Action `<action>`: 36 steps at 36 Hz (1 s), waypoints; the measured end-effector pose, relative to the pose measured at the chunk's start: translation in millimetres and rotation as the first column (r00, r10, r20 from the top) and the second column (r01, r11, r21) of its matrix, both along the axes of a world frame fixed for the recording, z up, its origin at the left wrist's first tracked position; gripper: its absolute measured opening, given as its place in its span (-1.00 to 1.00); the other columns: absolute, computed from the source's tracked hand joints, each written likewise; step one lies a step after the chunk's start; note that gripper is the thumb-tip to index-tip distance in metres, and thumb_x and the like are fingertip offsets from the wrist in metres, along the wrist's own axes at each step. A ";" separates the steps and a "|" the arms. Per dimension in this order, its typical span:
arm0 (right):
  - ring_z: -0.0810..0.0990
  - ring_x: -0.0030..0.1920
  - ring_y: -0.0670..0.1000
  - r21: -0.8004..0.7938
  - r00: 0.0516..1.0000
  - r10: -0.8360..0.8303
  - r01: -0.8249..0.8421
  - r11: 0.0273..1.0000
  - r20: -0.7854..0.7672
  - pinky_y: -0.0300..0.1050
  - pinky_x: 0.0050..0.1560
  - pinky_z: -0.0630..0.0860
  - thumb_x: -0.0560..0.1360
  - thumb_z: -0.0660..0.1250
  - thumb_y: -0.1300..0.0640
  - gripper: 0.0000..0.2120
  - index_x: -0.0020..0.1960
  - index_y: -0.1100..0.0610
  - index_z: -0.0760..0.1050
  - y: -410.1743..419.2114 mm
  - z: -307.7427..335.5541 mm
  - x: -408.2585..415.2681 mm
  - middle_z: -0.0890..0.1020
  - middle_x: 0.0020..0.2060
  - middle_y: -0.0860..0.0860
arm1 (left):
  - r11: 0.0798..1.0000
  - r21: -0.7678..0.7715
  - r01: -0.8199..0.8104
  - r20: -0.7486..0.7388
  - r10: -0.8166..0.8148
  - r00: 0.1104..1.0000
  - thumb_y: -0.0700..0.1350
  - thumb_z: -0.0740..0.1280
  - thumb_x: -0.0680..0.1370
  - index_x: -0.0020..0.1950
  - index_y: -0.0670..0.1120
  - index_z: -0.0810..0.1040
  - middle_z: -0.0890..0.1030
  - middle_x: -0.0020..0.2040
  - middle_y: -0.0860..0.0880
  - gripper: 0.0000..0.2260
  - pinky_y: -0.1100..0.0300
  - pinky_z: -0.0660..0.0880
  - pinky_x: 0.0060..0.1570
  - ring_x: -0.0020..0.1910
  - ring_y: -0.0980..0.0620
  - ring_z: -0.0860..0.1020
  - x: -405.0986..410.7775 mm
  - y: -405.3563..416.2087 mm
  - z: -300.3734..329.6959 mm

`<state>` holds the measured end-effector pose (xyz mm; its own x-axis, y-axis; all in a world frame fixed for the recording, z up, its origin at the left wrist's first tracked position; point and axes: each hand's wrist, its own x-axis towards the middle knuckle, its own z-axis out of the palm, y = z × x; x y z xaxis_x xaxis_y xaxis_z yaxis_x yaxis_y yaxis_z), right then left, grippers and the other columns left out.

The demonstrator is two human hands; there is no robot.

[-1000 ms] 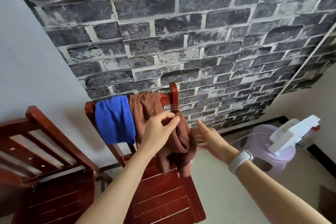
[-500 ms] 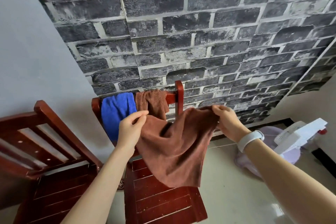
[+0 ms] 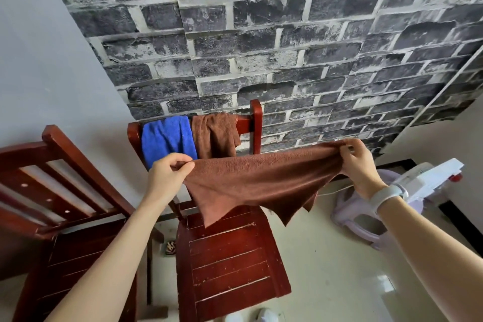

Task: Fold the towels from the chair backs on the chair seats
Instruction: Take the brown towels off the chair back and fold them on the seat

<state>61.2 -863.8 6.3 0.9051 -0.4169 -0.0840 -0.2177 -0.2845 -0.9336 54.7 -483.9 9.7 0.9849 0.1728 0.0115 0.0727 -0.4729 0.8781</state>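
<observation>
1. Here, the person held a brown towel [image 3: 261, 180] stretched out in the air above the seat of the middle chair [image 3: 230, 264].
2. The left hand [image 3: 167, 175] pinched the towel's left top corner between thumb and curled fingers.
3. The right hand [image 3: 358, 162] pinched the opposite top corner, fingers curled round the cloth; a white wristband [image 3: 384, 196] sat on that wrist.
4. The top edge ran nearly taut between the two hands, and the lower part hung in uneven points, its lowest tips appearing to hang just over the back of the seat; whether they touched the wood could not be told.
5. A blue towel [image 3: 167, 138] and a second brown towel [image 3: 214, 133] hung side by side over the top rail of the chair back, the blue one on the left.
6. Another red wooden chair [image 3: 60, 191] stood to the left, close beside the first.
7. A pale purple stool [image 3: 360, 219] stood on the floor at the right, with a white appliance [image 3: 428, 178] beside it.
8. A dark brick-patterned wall [image 3: 261, 34] rose behind the chairs.
</observation>
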 end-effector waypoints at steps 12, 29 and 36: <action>0.48 -0.14 0.04 -0.317 0.988 0.106 -0.135 0.939 -0.108 -0.22 -0.16 0.34 0.54 0.23 0.19 -0.84 0.04 0.24 0.52 2.7 -17.1 -2.3 0.53 -0.13 0.08 | 0.997 0.049 0.063 -0.147 -0.056 0.988 -0.20 0.43 0.43 0.01 -0.10 0.63 0.53 -0.08 -0.08 -0.83 0.32 0.38 -0.12 -0.14 0.05 0.52 -14.5 11.8 8.4; 0.46 -0.30 -0.09 -0.226 0.854 0.420 -0.494 0.840 -0.307 -0.53 -0.38 0.34 0.47 0.29 0.32 -0.84 0.01 0.27 0.59 32.3 -24.1 -22.6 0.58 -0.23 0.00 | 0.960 -0.099 0.262 -0.425 -0.279 0.861 -0.16 0.38 0.47 0.01 -0.02 0.59 0.65 -0.05 -0.04 -0.86 0.20 0.48 -0.01 -0.06 0.07 0.58 -56.8 -51.3 -94.1; 0.46 -0.33 -0.05 -0.014 0.889 0.405 -0.417 0.909 -0.215 -0.26 -0.30 0.39 0.45 0.22 0.38 -0.78 -0.14 0.18 0.60 30.4 7.0 -17.8 0.58 -0.32 0.04 | 0.930 -0.123 0.347 -0.496 -0.360 0.790 -0.15 0.37 0.48 0.34 -0.07 0.40 0.49 0.26 -0.12 -0.57 0.17 0.47 0.09 0.09 -0.03 0.55 -61.7 -86.8 -124.0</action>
<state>43.4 -833.4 13.3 0.9624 -0.0211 -0.2709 -0.2520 -0.4422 -0.8608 -7.0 -570.7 -114.2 0.8441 -0.1950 -0.4995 0.3369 -0.5319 0.7769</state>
